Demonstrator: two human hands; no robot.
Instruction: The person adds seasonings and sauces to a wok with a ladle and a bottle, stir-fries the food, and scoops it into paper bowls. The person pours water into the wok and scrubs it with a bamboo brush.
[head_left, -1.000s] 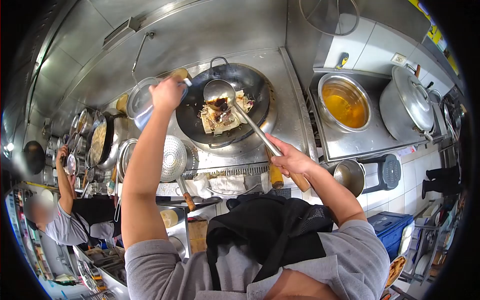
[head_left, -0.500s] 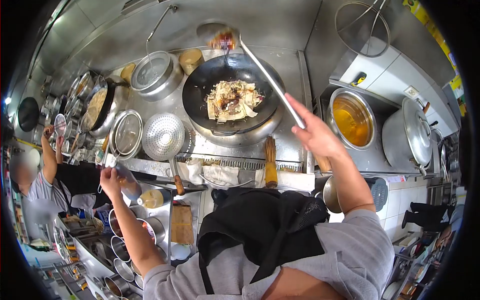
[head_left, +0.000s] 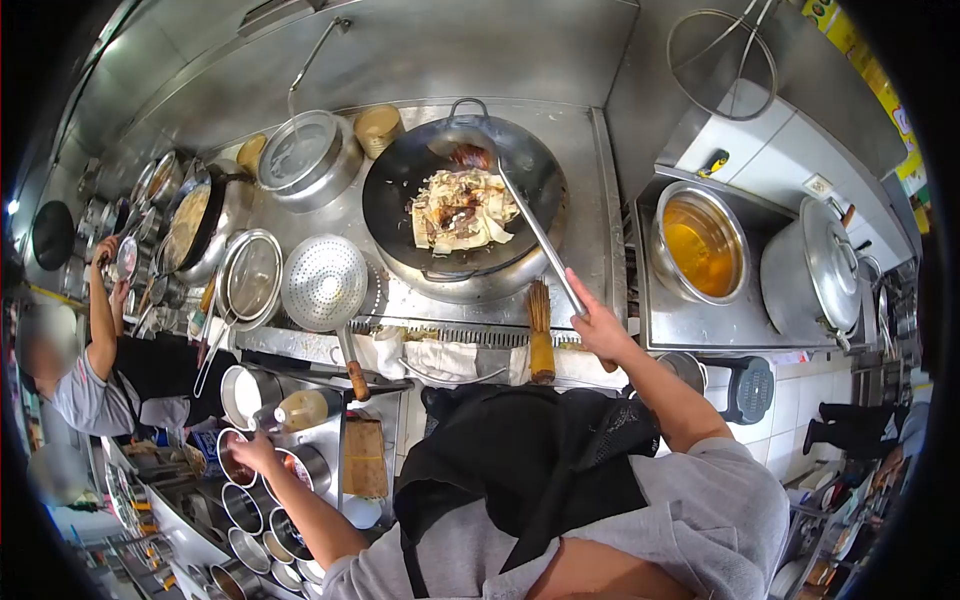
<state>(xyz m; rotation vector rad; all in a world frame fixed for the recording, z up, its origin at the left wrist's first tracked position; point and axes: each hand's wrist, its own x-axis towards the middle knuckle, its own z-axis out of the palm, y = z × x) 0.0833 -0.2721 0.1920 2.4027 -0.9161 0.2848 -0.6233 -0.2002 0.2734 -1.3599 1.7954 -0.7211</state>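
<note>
My right hand (head_left: 597, 325) grips the long metal handle of a wok ladle (head_left: 537, 225). The ladle's bowl is low at the far side of the black wok (head_left: 390, 190), with dark red-brown sauce in it. In the wok lies a heap of pale flat noodle-like sheets (head_left: 470, 225) and thin shreds, with dark brown sauce on top. My left hand (head_left: 255, 452) reaches down at the rim of a metal pot (head_left: 229, 440) with reddish contents. Its fingertips are blurred and partly hidden. Close beside it stand a greyish bottle (head_left: 266, 418) and a squeeze bottle (head_left: 303, 410).
Left of the wok rest a perforated skimmer (head_left: 324, 283), a round strainer (head_left: 250, 277) and a lidded pot (head_left: 300, 150). A bamboo brush (head_left: 541, 335) lies in front. To the right are a bowl of yellow oil (head_left: 700, 245) and a large pot (head_left: 820, 265). A co-worker (head_left: 95, 370) stands at far left.
The ladle has come down from above the wok's far rim into the wok. My right hand has moved down and left. My left hand has dropped from beside the strainer to the pots.
</note>
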